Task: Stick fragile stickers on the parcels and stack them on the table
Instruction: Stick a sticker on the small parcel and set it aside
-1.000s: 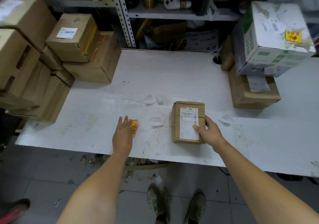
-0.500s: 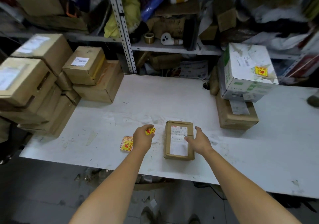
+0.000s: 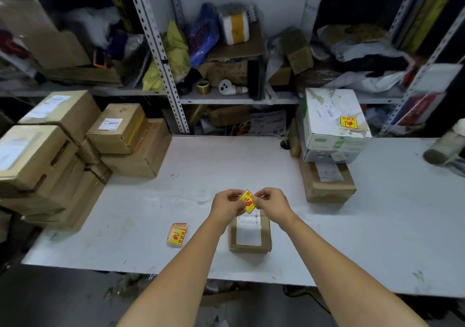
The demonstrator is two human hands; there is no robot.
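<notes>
A small brown parcel (image 3: 249,236) with a white shipping label lies near the front edge of the white table (image 3: 226,165). Just above it, a yellow and red fragile sticker (image 3: 247,201) is held in the air between both hands. My left hand (image 3: 227,204) pinches its left edge and my right hand (image 3: 270,203) pinches its right edge. A small pile of the same stickers (image 3: 177,234) lies on the table to the left of the parcel.
At the right, a white box (image 3: 332,127) bearing a fragile sticker sits on a flat brown parcel (image 3: 327,183). Several brown cardboard boxes (image 3: 75,150) are stacked along the table's left side. Cluttered metal shelves (image 3: 226,62) stand behind the table.
My left hand picked one sticker off the pile and carried it right. My right hand left the parcel and rose to meet it; both now pinch the sticker above the parcel.
</notes>
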